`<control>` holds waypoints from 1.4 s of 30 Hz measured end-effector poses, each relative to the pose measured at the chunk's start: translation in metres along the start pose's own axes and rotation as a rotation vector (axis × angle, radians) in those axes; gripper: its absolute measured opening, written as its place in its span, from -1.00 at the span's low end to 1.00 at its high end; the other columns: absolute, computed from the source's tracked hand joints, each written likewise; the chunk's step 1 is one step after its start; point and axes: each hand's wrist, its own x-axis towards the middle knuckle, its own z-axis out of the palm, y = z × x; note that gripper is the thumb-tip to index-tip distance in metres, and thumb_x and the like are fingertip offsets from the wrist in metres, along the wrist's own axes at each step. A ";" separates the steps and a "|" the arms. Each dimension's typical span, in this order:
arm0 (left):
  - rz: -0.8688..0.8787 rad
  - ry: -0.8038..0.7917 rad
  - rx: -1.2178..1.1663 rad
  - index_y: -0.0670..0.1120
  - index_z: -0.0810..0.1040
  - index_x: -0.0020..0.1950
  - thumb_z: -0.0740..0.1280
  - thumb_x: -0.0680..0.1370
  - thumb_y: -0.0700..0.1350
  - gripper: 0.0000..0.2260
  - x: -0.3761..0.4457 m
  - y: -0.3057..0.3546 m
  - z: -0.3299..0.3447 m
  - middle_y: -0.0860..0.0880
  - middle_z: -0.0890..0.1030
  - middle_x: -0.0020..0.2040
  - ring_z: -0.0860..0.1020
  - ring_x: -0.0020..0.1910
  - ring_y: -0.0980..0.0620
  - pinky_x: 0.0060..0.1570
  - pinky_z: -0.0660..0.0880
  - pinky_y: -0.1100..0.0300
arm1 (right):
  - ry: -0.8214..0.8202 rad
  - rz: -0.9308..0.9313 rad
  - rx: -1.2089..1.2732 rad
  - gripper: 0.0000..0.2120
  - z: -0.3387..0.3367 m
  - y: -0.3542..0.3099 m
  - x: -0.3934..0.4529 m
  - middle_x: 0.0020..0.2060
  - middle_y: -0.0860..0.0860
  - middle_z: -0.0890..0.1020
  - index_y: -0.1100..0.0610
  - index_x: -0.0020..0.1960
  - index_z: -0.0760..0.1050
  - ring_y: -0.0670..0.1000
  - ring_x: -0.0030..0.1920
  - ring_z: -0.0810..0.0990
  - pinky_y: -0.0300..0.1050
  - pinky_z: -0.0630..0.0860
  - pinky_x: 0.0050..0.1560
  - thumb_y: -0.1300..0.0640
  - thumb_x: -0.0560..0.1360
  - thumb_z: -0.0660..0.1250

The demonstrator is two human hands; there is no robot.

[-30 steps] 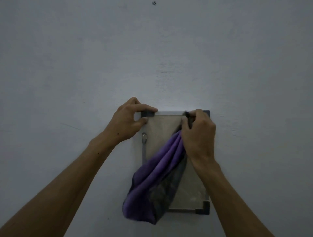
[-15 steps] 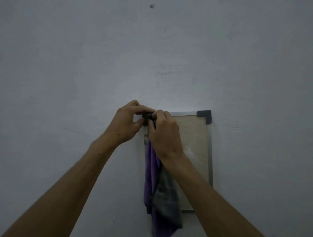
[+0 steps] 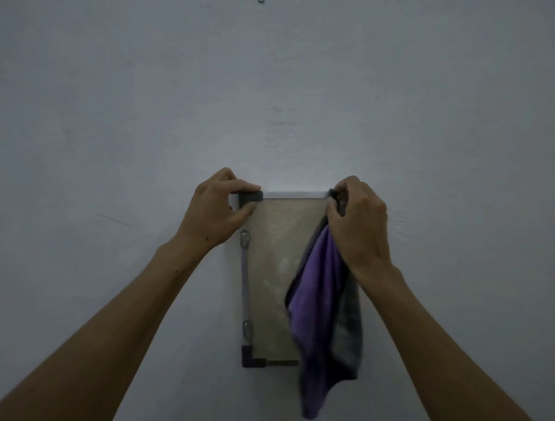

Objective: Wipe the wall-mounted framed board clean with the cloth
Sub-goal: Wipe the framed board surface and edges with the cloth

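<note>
A small framed board with a dusty beige face, grey rails and dark corner caps hangs upright on the wall. My left hand pinches its top left corner cap between thumb and fingers. My right hand grips a purple and grey cloth bunched at the board's top right corner. The cloth hangs down over the right side of the board and past its bottom edge, hiding the right rail and both right corners.
The pale grey wall fills the view around the board. A small screw or hook sticks out of the wall at the very top. Two metal clips sit on the board's left rail.
My right hand has slid with the cloth along the top edge from the top left corner to the top right corner. The left hand has kept its hold on the top left corner.
</note>
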 end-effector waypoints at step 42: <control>-0.025 -0.079 0.200 0.01 0.55 0.31 0.48 0.46 0.06 -0.56 -0.007 0.019 0.020 0.03 0.46 0.08 0.41 0.09 0.03 0.10 0.52 0.00 | -0.253 -0.345 -0.047 -0.91 -0.041 0.036 0.012 0.00 0.07 0.57 0.20 0.06 0.58 0.02 -0.10 0.59 -0.13 0.57 -0.01 0.24 0.57 0.36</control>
